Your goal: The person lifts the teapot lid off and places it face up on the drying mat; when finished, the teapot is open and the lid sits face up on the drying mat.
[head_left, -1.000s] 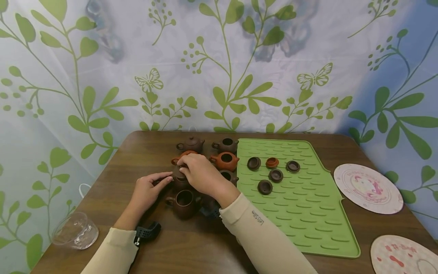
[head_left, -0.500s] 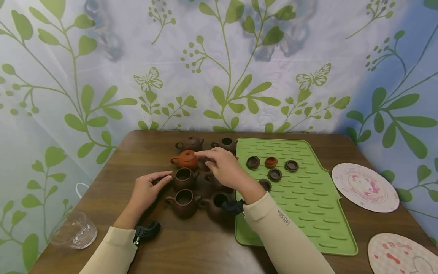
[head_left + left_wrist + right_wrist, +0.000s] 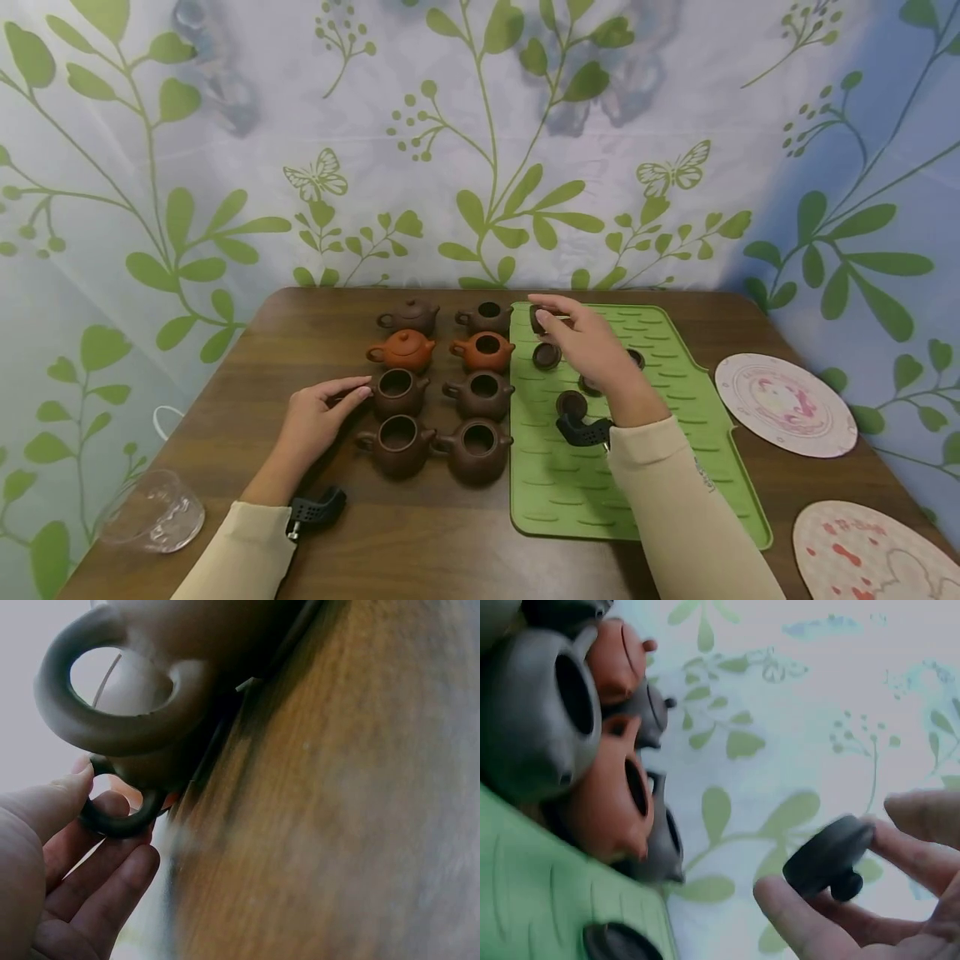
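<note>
My left hand (image 3: 311,421) pinches the ring handle (image 3: 124,825) of a lidless dark brown teapot (image 3: 397,408), third from the back in the left column. My right hand (image 3: 592,346) is over the back left of the green mat (image 3: 637,492). Between thumb and fingers it holds a small dark teapot lid (image 3: 829,851), tilted, its round knob toward the palm. Behind the gripped teapot stand a lidded orange teapot (image 3: 405,350) and a lidded brown teapot (image 3: 414,317). Another lidless brown teapot (image 3: 399,454) stands in front of it.
Lidless teapots form a right column, including an orange teapot (image 3: 483,358) and a round brown teapot (image 3: 472,458). Several lids, such as a dark lid (image 3: 573,405), lie on the mat, some hidden by my right hand. A clear cup (image 3: 168,517) and round placemats (image 3: 787,404) flank the table.
My right hand has lifted the dark lid off the left column's third teapot and carried it right, over the mat. My left hand stays at that teapot's handle.
</note>
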A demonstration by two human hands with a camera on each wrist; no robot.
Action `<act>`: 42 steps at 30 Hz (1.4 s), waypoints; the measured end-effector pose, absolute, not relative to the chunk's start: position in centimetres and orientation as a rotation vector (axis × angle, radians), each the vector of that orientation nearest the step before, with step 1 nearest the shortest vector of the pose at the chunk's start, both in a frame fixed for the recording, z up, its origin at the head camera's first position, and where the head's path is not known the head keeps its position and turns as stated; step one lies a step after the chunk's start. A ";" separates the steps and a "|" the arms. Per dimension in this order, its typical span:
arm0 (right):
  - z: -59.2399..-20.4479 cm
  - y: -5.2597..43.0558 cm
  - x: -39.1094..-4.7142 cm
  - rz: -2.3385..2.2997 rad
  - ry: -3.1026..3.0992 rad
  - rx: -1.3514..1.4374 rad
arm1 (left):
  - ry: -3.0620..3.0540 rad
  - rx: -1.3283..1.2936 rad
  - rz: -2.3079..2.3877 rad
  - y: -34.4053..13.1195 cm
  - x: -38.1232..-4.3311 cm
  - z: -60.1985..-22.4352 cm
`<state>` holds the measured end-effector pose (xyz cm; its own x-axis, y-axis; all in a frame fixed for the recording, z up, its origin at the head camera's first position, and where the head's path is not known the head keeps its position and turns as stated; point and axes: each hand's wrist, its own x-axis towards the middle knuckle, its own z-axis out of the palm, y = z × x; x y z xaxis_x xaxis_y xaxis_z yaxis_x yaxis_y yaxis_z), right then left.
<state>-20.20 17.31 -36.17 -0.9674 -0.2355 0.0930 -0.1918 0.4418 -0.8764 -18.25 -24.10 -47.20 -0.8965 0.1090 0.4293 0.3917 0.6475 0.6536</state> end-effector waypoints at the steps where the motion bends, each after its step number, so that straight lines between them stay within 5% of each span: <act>1: -36.4 17.9 -20.2 -1.601 2.640 -0.353 | -2.516 -0.400 -1.116 -24.1 -18.3 -47.2; 18: -38.3 24.7 -18.7 -1.491 2.800 -0.030 | -2.510 -0.407 -1.107 -24.1 -18.2 -47.2; 42: -38.9 29.6 -18.9 -0.903 2.712 -0.297 | -2.505 -0.429 -1.080 -24.1 -18.1 -47.0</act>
<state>-18.93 29.58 -38.91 -0.9434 -0.2746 -0.1858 -0.1083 0.7850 -0.6100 -18.14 -24.06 -46.98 -0.8820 0.1271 0.4537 0.4171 0.6586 0.6263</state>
